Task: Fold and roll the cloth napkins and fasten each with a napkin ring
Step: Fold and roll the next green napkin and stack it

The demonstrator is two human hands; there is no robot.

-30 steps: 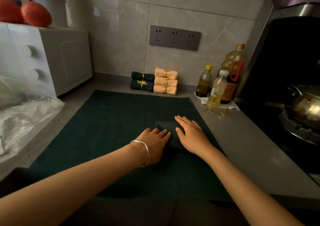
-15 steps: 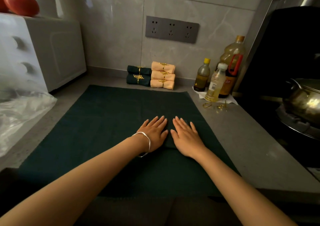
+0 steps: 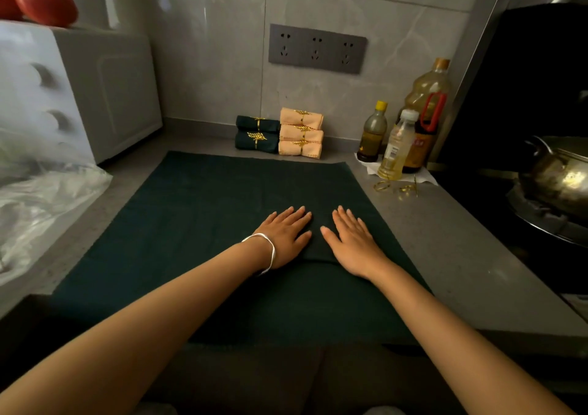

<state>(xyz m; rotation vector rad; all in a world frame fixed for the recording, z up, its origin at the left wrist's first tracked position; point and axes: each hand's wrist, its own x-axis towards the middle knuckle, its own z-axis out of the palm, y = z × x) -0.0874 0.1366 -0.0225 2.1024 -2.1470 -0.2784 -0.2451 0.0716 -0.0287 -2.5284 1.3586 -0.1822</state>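
Observation:
A folded dark green napkin (image 3: pixel 318 242) lies on a large dark green cloth (image 3: pixel 197 223) spread over the counter. My left hand (image 3: pixel 284 236) and my right hand (image 3: pixel 353 242) both press flat on the folded napkin, fingers straight, side by side. Two rolled green napkins (image 3: pixel 256 134) and three rolled peach napkins (image 3: pixel 300 133), each with a gold leaf ring, are stacked against the back wall. Loose gold napkin rings (image 3: pixel 396 187) lie on the counter to the right, near the bottles.
Three oil bottles (image 3: pixel 397 147) stand at the back right on white paper. A metal pot (image 3: pixel 560 172) sits on the stove at the right. A white appliance (image 3: pixel 79 86) and clear plastic wrap (image 3: pixel 41 201) fill the left side.
Both hands went from fingers bunched over the folded napkin to lying flat on it, and have slid slightly apart. The camera view shifted a little.

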